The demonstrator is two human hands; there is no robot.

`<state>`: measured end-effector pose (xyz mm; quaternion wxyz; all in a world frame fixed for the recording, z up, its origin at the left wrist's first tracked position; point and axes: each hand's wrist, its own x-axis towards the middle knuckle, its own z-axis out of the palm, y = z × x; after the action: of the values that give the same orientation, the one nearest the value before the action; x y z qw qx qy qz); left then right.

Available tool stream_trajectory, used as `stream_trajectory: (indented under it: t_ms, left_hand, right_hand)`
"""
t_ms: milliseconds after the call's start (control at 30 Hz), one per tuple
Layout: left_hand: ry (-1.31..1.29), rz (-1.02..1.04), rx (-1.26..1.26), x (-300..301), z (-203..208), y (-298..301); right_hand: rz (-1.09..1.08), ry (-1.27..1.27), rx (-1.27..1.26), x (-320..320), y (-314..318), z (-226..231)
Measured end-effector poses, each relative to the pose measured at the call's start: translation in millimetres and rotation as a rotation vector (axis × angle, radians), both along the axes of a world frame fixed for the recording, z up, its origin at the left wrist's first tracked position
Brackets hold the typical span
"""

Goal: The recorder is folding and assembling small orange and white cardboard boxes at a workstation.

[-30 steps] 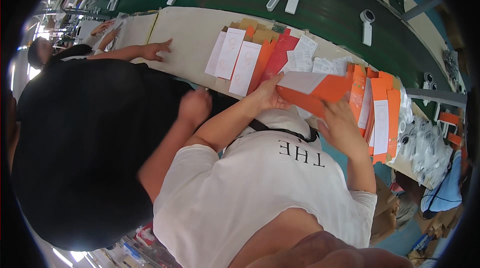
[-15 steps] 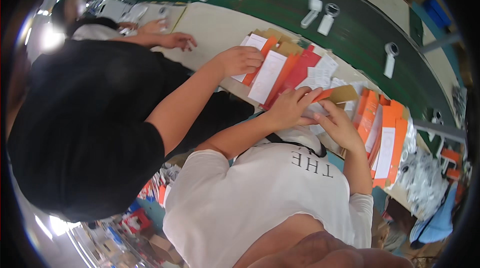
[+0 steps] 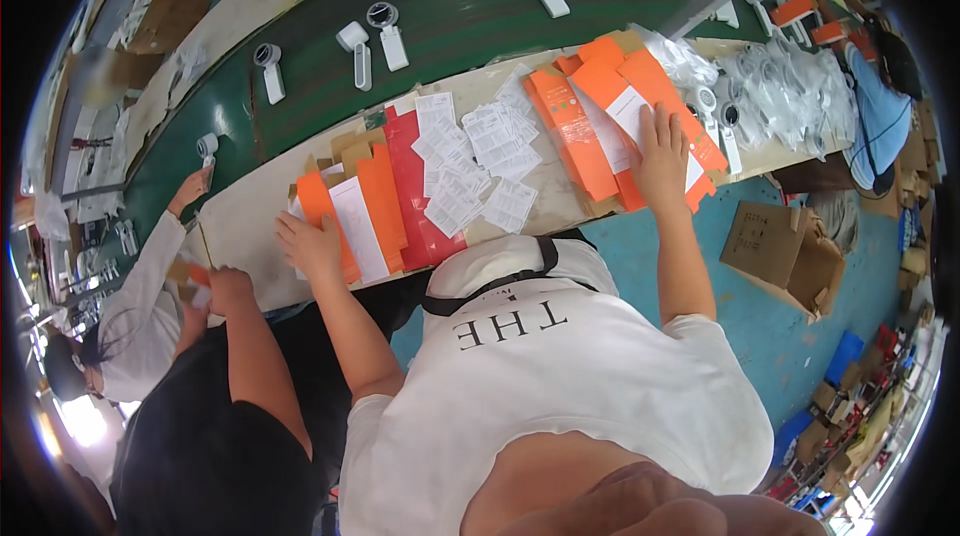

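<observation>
My left hand [image 3: 312, 246] rests against the left end of a row of flat orange cartons [image 3: 380, 206], its fingers stretched and apart. My right hand [image 3: 660, 161] lies with extended fingers on a second pile of orange cartons [image 3: 568, 131], over one with a white panel. Between the piles, printed white leaflets [image 3: 496, 141] are scattered on the table. A red sheet or folder [image 3: 408, 171] lies beside the left cartons. Neither hand visibly grips anything, though the undersides of my fingers are hidden.
White handheld devices with round heads [image 3: 388, 36] lie along the green conveyor [image 3: 450, 11]. Bagged devices [image 3: 785, 96] are heaped at the right. A co-worker in black [image 3: 230, 436] sits close on my left. A cardboard box [image 3: 775, 251] stands on the blue floor.
My hands have parted from an orange carton held between them, left hand to the left row, right to the right pile. The neighbour's hand has withdrawn leftward. The view has turned right.
</observation>
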<state>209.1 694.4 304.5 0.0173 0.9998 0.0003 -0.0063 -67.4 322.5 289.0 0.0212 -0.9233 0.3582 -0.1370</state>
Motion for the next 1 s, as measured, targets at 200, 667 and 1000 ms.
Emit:
stream_trajectory:
  t_ms: [200, 667, 1000]
  left_hand:
    - [-0.312, -0.640, -0.668, -28, 26, -79]
    - [-0.433, -1.081, -0.558, -82, 41, -155]
    - [0.230, -0.964, -1.205, -95, 32, -137]
  right_hand:
    - [0.013, -0.004, -0.088, -15, 11, 12]
    - [0.243, -1.052, 0.303, 26, 68, 61]
    - [0.075, -0.847, 1.229, 93, 90, 87]
